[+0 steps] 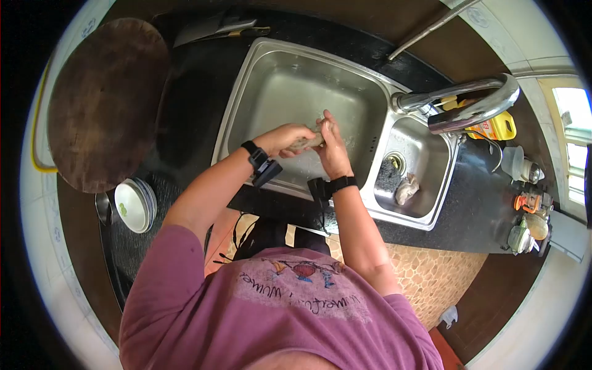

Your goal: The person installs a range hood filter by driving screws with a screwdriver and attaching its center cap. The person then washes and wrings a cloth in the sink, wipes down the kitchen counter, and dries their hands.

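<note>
Over the large sink basin (277, 92) my two hands are close together on a small greyish-beige cloth (305, 144). From the left, my left hand (287, 139) has its fingers wrapped round one end. My right hand (333, 148) closes on the other end, its fingers pointing up and partly hiding it. The cloth looks bunched and wet; its full shape is covered by my fingers. Each wrist wears a black strap with a small device. A chrome tap (475, 105) arches over the small basin, to the right of my hands.
In the small basin (419, 135) lie a black scouring pad (388, 176) and a pale crumpled thing (406, 189). A round wooden board (108, 105) and stacked bowls (134, 205) are at left. A cleaver (209, 31) lies behind the sink. A yellow bottle (502, 126) and several jars stand right.
</note>
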Demonstrator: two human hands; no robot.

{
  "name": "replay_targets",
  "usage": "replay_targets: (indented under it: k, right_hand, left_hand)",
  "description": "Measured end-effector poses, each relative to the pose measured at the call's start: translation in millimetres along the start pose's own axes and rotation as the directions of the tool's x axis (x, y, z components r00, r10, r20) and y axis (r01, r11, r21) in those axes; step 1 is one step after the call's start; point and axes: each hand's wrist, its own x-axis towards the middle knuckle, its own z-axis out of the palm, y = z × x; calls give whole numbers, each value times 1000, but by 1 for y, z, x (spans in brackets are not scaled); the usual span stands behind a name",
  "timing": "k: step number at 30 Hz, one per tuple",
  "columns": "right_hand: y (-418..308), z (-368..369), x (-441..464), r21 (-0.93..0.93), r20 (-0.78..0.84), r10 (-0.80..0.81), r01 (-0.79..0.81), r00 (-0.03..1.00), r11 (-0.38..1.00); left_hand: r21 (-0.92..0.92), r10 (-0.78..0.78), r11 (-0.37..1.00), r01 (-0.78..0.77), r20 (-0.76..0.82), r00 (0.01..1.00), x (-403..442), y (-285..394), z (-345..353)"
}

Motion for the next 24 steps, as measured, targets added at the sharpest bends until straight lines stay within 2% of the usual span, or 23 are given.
replay_targets:
  k: [1, 2, 3, 4, 5, 6, 9, 10, 11, 12, 13, 14, 16, 18, 19, 20, 21, 22, 23, 24]
  right_hand:
    - [-9, 5, -8, 252, 89, -8, -15, 996, 968]
    - [-8, 7, -10, 285, 191, -102, 44, 976, 958]
    - [-11, 11, -14, 272, 176, -78, 28, 981, 962]
    - [-4, 15, -12, 373, 92, -46, 8, 995, 928]
    - [3, 11, -7, 300, 36, -27, 15, 999, 954]
    - [-12, 21, -11, 332, -15, -25, 28, 1000, 943]
    - [-26, 15, -14, 145, 12, -46, 43, 999, 988]
    - [-29, 20, -15, 253, -7, -105, 103, 994, 962]
    - [-27, 20, -14, 250, -55, -146, 156, 988, 956]
    - [-22, 19, -9, 228, -51, -119, 127, 992, 965]
    - [-19, 17, -5, 210, -39, -85, 92, 996, 973]
    - [-15, 15, -1, 213, -58, -111, 121, 992, 969]
    - [-15, 13, 3, 79, -16, -78, 79, 997, 994]
    - [-17, 14, 4, 25, -25, -67, 67, 997, 997]
    - [-19, 15, 3, -30, -25, -32, 32, 999, 999]
    - [-20, 16, 2, -29, -29, -42, 41, 999, 999]
    - [-20, 17, 3, -148, -69, -65, 54, 995, 987]
    - [-20, 19, 3, -265, -107, -92, 61, 990, 962]
    - [-19, 21, 2, -261, -108, -99, 67, 989, 963]
    - [-16, 22, 2, -361, -166, -121, 54, 979, 931]
  left_hand:
    - [-501, -234, 818, 283, 160, 959, 1, 1, -6]
    - [-613, -180, 751, 245, 168, 969, 1, -2, -1]
    - [-660, -192, 703, 266, 183, 964, -1, -4, 4]
    - [-690, -201, 662, 294, 215, 956, -1, -4, 8]
    - [-684, -156, 679, 267, 221, 963, -1, -2, 14]
    - [-700, -189, 645, 306, 242, 952, -1, 0, 16]
    - [-639, -211, 717, 280, 183, 960, 0, 5, 20]
    - [-641, -179, 721, 264, 195, 964, -4, 8, 21]
    - [-649, -168, 703, 291, 247, 954, -4, 1, 18]
    - [-620, -160, 717, 319, 298, 941, 1, -11, 10]
    - [-541, -220, 759, 362, 311, 925, 1, -1, 14]
    - [-476, -243, 801, 362, 295, 924, 4, -2, 14]
    - [-393, -258, 848, 355, 279, 925, 8, -2, 13]
    - [-132, -320, 931, 341, 159, 934, 12, 5, 17]
    - [-121, -314, 934, 335, 163, 935, 13, 10, 24]
    - [36, -301, 953, 300, 18, 954, 12, 13, 33]
    - [196, -259, 940, 279, -124, 958, 11, 17, 37]
    - [453, -117, 871, 191, -187, 975, 21, -2, 31]
    - [460, -115, 867, 190, -187, 976, 28, -22, 25]
    - [641, 79, 765, 62, -188, 979, 30, -27, 26]
